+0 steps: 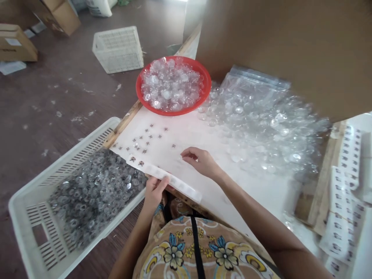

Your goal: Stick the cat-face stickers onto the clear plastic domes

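Left hand grips a strip of stickers at the table's near edge

The white table (193, 133) has a wooden border and stands on a dark brown floor (69, 97) flecked with pale scraps. Cardboard boxes (17, 43) and a white sack (99, 7) stand at the far left; a large brown panel (285, 46) rises behind the table's right side.

The strip of stickers (154, 169) lies along the near edge, pinched in the left hand (155, 189), thumb on top and fingers below; its ends run out on both sides of the grip. The right hand (201, 161) is over the table, thumb and forefinger nearly together; whether anything is between them cannot be told.

One red bowl (173, 113) is heaped with clear plastic pieces, too many to count, as are those in the loose pile (279, 133) beside one plastic bag (250, 83). Two white crates are in view: the small crate (124, 58) on the floor and the big crate (80, 153) holding more pieces. About fifteen small prints (148, 143) dot the table; two show on the strip's left end. At least two more sticker strips (338, 211) lie at the right.
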The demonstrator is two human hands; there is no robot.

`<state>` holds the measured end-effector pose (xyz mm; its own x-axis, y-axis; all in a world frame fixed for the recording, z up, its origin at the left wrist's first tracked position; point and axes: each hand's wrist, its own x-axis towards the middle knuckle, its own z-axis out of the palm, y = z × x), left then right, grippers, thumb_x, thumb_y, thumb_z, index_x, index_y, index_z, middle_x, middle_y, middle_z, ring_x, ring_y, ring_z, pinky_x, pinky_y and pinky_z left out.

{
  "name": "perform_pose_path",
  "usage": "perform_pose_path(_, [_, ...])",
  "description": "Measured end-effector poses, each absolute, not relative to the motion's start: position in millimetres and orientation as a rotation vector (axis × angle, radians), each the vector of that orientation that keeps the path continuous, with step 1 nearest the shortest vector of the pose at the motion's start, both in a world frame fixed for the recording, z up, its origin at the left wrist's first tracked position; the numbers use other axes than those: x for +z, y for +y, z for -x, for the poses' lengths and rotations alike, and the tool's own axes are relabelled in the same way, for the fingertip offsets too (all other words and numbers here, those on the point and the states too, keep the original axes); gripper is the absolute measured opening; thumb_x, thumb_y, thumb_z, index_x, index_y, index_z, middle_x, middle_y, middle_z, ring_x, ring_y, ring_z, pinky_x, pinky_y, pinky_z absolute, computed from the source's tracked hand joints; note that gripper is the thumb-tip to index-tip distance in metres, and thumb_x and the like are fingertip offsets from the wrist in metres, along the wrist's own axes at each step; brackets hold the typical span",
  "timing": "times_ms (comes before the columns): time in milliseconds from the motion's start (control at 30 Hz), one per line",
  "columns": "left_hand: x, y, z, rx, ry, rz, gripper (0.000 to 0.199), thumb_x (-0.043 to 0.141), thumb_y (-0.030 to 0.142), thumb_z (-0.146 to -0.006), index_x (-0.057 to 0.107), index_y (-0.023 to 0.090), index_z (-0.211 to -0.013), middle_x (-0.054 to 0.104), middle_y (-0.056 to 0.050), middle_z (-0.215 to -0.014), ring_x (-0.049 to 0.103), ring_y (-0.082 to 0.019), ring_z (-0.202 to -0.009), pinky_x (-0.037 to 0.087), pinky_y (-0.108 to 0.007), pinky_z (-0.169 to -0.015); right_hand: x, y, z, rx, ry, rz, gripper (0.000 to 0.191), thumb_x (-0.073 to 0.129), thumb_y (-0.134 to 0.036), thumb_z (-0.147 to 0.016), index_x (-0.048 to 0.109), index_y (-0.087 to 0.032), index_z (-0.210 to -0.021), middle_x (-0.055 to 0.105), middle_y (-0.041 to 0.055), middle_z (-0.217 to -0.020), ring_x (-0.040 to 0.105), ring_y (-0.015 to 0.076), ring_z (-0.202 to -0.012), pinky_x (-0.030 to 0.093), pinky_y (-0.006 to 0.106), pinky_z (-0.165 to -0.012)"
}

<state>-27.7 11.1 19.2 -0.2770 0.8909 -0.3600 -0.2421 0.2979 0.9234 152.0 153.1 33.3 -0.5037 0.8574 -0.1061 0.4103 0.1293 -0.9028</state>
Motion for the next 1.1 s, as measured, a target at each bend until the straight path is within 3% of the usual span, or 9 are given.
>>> perform_pose_path(267, [23.6,19.2,16.9,1.069,1.456,-0.896,0.04,0.068,0.054,-0.081,0.068,0.016,-0.07,0.07,-0.005,-0.059,0.066,-0.022,-0.054,0.051,-0.031,-0.056,77.4,131.2,-84.6,1.51,-1.909,0.927,0.013,0.071,-0.025,-0.083,0.07,-0.021,-0.096,0.074,0.0029,-0.093,0.066,0.0137,-0.079,0.052,0.027,-0.073])
perform_pose_path(400, [18.4,18.3,14.6,1.086,1.499,-0.958,0.037,0.066,0.045,-0.082,0.062,0.017,-0.058,0.064,-0.003,-0.053,0.058,-0.018,-0.05,0.042,-0.028,-0.052,83.9,121.1,-64.1,1.446,-1.95,1.009,0.005,0.072,-0.023,-0.084,0.068,-0.021,-0.087,0.072,0.0011,-0.082,0.065,0.0138,-0.073,0.05,0.026,-0.071])
perform_pose_path(633, [23.2,18.7,12.0,1.112,1.59,-1.009,0.033,0.061,0.034,-0.076,0.046,0.019,-0.05,0.045,0.003,-0.046,0.035,-0.011,-0.047,0.025,-0.025,-0.048,80.0,102.7,-65.8,1.536,-1.698,1.085,0.006,0.063,-0.018,-0.086,0.066,-0.022,-0.088,0.074,0.0003,-0.085,0.068,0.0143,-0.077,0.05,0.025,-0.072])
perform_pose_path(933, [26.0,11.4,9.1,1.117,1.613,-1.044,0.029,0.06,0.031,-0.077,0.053,0.019,-0.052,0.056,-0.001,-0.051,0.047,-0.016,-0.05,0.037,-0.028,-0.051,71.8,98.8,-67.5,1.701,-1.591,1.1,0.007,0.07,-0.025,-0.081,0.068,-0.022,-0.087,0.074,-0.0003,-0.081,0.068,0.0146,-0.072,0.052,0.025,-0.066])
perform_pose_path(1100, [22.2,8.7,9.5,1.15,1.605,-1.012,0.023,0.062,0.031,-0.073,0.055,0.018,-0.055,0.058,-0.002,-0.054,0.047,-0.016,-0.053,0.037,-0.027,-0.049,67.7,87.1,-67.6,1.283,-1.855,1.065,0.005,0.065,-0.024,-0.089,0.07,-0.026,-0.088,0.076,0.0038,-0.09,0.07,0.0195,-0.085,0.054,0.033,-0.08])
